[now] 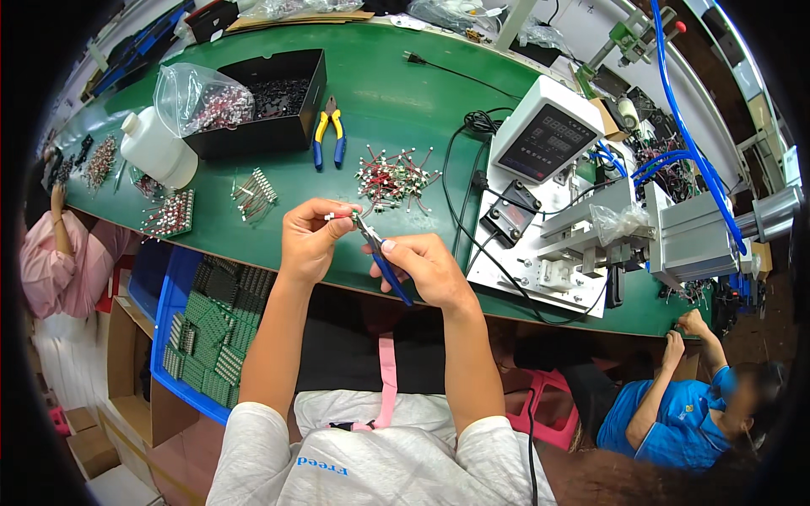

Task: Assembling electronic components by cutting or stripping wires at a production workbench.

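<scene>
Hands [310, 240] over green bench [384, 88], co-workers [671, 426] either side

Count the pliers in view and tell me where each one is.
2. The yellow-and-blue pliers lie on the green table beside the black box; the blue-handled pliers are in the person's right hand. More may be hidden.

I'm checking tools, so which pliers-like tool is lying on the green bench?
The steel pliers with yellow-and-blue handles, on the green bench, right of the black open-topped box. The other, a blue-handled metal tool, is in the right hand.
</scene>
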{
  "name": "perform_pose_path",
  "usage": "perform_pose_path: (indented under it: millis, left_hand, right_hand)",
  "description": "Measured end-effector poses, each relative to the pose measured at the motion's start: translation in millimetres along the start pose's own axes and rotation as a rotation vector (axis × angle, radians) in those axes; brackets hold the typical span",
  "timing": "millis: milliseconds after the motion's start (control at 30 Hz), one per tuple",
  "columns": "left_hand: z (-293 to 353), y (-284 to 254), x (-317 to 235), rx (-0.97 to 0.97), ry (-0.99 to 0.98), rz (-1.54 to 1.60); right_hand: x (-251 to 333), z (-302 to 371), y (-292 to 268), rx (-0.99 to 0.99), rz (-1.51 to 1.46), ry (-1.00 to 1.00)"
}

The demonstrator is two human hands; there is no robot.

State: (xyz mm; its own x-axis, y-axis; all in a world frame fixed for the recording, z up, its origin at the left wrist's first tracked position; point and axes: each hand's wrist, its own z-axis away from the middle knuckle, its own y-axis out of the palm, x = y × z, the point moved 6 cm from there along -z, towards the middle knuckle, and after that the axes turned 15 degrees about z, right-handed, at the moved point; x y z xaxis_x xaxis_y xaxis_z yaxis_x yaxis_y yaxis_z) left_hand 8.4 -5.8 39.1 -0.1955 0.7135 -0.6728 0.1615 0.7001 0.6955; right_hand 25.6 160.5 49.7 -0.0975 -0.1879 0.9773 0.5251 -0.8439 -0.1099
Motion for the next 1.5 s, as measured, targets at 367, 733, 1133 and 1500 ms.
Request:
perform_pose_path:
  millis: [367, 733, 1133, 1500]
  left_hand:
    - [-0.3, -4.0, 2.1, -0.025, -0.031, -0.044]
    - [-4.4, -2.5, -19.9, 0.012, -0.082, -0.163]
    - [-11.6, -18.1, -46.6, -0.227, 0.204, -0.576]
    - [-13.0, -13.9, -5.2, -0.149, 0.112, -1.077]
  right_hand:
    - [-16.9, -7.6, 10.6, 0.004, -0.083, 0.008]
    - [-7.4, -2.1, 10.6, 0.032, -0.084, -0.013]
    - [15.9, -1.8, -33.3, -0.279, 0.405, 0.085]
    - [23.4, 6.8, -40.2, -0.529, 0.64, -0.119]
